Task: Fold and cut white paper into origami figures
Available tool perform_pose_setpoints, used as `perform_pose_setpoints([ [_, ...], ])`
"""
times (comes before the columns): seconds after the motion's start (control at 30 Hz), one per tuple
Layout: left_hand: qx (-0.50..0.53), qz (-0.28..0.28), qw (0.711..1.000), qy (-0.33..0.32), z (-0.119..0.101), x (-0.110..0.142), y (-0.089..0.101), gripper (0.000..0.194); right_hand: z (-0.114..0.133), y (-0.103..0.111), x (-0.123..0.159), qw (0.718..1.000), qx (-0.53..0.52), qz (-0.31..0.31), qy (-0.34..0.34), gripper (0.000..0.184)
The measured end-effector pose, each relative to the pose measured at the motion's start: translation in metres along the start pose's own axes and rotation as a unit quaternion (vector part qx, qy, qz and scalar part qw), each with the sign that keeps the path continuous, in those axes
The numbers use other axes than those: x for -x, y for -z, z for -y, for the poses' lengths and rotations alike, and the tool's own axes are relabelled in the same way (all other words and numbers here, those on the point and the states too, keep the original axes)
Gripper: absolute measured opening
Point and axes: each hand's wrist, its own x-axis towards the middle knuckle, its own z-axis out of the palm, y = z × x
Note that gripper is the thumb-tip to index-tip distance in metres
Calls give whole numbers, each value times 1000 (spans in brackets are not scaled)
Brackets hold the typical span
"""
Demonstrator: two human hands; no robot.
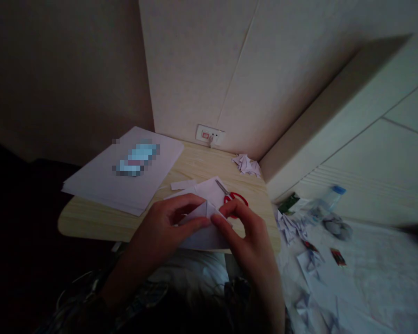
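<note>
We list one folded white paper piece [206, 208], peaked in form, held above the near edge of one pale wood-grained bench [195, 162]; its peak points away from the wearer, toward the wall, one crease runs down from that peak, and its long axis appears to lie crosswise, from hand to hand. Hands, two: the left hand [163, 225] grips the piece between thumb and fingers at its left side; the right hand [250, 229] pinches it at the right with thumb and forefinger. Beyond the hands we record one pair of scissors with red handles [242, 198], its blades directed away and to the left, lying over flat white paper [210, 185]; and one narrow white paper strip [181, 185] just left of that. At the bench's left we enter one stack of white sheets [149, 190], number uncountable, bearing one pixel-masked bluish oblong [137, 158]. At the far right corner sits one cluster of folded white paper shapes [246, 165], overlapping, so we cannot count them. Wall: one white socket plate [210, 134]. To the right, on a white cloth surface [379, 273]: one clear bottle with a blue cap [329, 199] and one grey bundle [337, 227].
</note>
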Motion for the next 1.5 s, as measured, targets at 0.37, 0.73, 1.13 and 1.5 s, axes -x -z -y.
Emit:
perform_pose_setpoints([
  [0.37, 74, 3, 997, 33, 1, -5, 1, 7, -1, 0, -6, 999, -16, 16, -35, 24],
  [0.73, 16, -63, 998, 8, -1, 0, 0, 7, -2, -4, -5, 998, -32, 22, -39, 15],
  [1.13, -36, 4, 999, -10, 2, 0, 4, 16, -1, -5, -3, 1000, -29, 3, 3, 9],
  [1.5, -24, -49, 997, 51, -6, 2, 4, 31, -4, -10, -1, 996, -61, -60, 4, 22],
])
